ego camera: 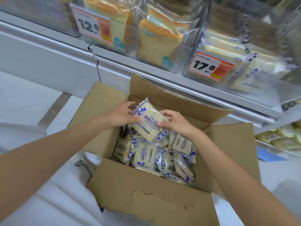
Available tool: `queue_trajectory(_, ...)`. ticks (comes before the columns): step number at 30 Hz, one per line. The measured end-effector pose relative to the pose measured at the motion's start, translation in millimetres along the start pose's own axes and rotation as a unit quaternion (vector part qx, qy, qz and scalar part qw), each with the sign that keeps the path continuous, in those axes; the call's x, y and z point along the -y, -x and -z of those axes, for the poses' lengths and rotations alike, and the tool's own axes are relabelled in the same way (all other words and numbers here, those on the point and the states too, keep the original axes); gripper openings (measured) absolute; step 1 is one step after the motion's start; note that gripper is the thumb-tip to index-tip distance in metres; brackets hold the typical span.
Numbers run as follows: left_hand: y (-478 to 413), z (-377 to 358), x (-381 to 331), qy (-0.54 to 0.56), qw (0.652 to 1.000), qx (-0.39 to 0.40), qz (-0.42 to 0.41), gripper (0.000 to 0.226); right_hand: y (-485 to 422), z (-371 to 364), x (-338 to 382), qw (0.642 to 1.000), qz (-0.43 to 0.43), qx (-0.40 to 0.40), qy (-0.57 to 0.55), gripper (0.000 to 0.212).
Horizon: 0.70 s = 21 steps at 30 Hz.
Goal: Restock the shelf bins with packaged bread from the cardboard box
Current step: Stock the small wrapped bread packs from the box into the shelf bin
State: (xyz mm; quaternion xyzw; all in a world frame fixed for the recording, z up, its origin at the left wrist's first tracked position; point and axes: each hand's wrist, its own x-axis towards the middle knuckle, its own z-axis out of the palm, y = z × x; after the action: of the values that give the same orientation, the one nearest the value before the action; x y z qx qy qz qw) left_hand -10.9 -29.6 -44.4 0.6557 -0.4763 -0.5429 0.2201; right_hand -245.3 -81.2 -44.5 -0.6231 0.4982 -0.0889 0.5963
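An open cardboard box (146, 201) stands on the floor below the shelf, with several blue-and-white wrapped bread packs (145, 154) piled inside. One flat bread pack (149, 121) is lifted above the pile, tilted. My left hand (121, 115) pinches its left edge with thumb on top. My right hand (175, 122) grips its right edge. On the shelf above, a clear bin (241, 69) at the right, tagged 17.8, holds similar blue-printed packs.
Left of that bin is a clear bin (130, 38) of orange-crusted toast, tagged 12.8. The white shelf edge (195, 88) runs just behind the box's raised back flap (154, 90). A lower shelf (280, 139) at the right holds yellow packs.
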Motion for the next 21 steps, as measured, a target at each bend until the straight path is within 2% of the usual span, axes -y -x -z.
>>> queue_trajectory(2,1.6,8.5,5.6,0.005,1.0,-0.002,0.006,0.041,-2.8,-5.8,-3.0,1.0,-0.007,-0.017,-0.001,0.054)
queue_trajectory(4,2.2,17.8,11.7,0.044,0.998,-0.045,0.01,0.025,-3.3,-8.1,-19.4,0.998,-0.028,-0.064,0.006,0.061)
queue_trajectory(6,3.9,25.7,16.7,0.078,0.994,-0.082,0.012,0.021,-7.1,-12.7,-50.4,0.99,-0.089,-0.105,0.019,0.058)
queue_trajectory(7,4.1,28.4,20.0,0.087,0.992,-0.089,0.019,0.02,-9.5,-18.4,-68.6,0.985,-0.134,-0.101,0.034,0.058)
queue_trajectory(9,2.8,30.4,29.3,0.104,0.99,-0.081,0.044,0.023,-15.1,-37.5,-102.5,0.973,-0.219,-0.056,0.053,0.069)
queue_trajectory(11,3.2,29.7,37.4,0.102,0.99,-0.07,0.062,0.024,-21.1,-59.9,-128.1,0.965,-0.258,-0.032,0.035,0.081)
queue_trajectory(15,4.4,27.4,41.0,0.113,0.988,-0.067,0.087,0.029,-32.8,-79.7,-147.9,0.973,-0.219,-0.073,0.03,0.068)
queue_trajectory(18,4.8,23.2,39.5,0.128,0.984,-0.066,0.105,0.037,-31.4,-67.7,-140.9,0.983,-0.168,-0.046,0.065,0.054)
queue_trajectory(21,4.7,16.8,35.1,0.129,0.983,-0.063,0.116,0.035,-22.3,-46.0,-122.1,0.986,-0.128,-0.035,0.096,0.04)
